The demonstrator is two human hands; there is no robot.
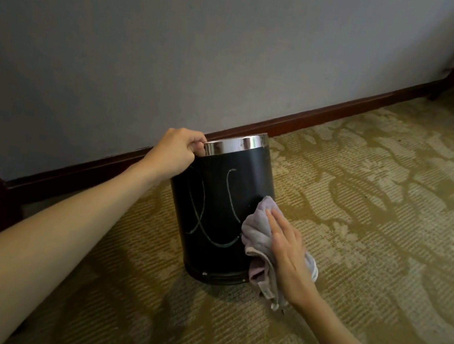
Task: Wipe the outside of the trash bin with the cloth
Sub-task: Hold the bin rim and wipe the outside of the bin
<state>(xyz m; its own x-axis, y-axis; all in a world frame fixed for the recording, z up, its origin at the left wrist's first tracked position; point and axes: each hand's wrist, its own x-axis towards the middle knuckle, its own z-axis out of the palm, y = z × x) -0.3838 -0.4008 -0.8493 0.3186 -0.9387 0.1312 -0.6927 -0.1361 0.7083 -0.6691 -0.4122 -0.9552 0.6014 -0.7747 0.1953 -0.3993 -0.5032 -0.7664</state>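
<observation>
— Bin position first: where is it sitting?

— Trash bin (pixel 216 200) is standing on the patterned carpet (pixel 376 228), just in front of the dark baseboard (pixel 320 118) and the grey wall (pixel 152 37). Its long axis is running nearly upright, leaning a little at the top toward the wall. White curved marks (pixel 207 207) are showing on the black side that is facing the camera.

— Going left to right, what is each hand doing?

— At the left, the left hand (pixel 176 152) is reaching in and curling its fingers over the shiny metal rim (pixel 236 144), gripping it and, I judge, steadying the bin. Further right, the right hand (pixel 286 249) is lying flat with its fingers straight, pressing the grey cloth (pixel 262 232) against the bin's lower right side. Part of the cloth is hanging loose below the palm, near the base.

— So which way is the work lying from those fingers?

— The marks are lying to the left of the right fingertips (pixel 271 213) and slightly above them — that is the relation the coming stroke is turning on. The right hand is the nearer one to them, and it is already carrying the cloth; the left is busy at the rim. I am judging that the sweep should be going leftward across the front face, around the curve rather than along the upright axis — while the rim grip is keeping the bin from turning.
</observation>
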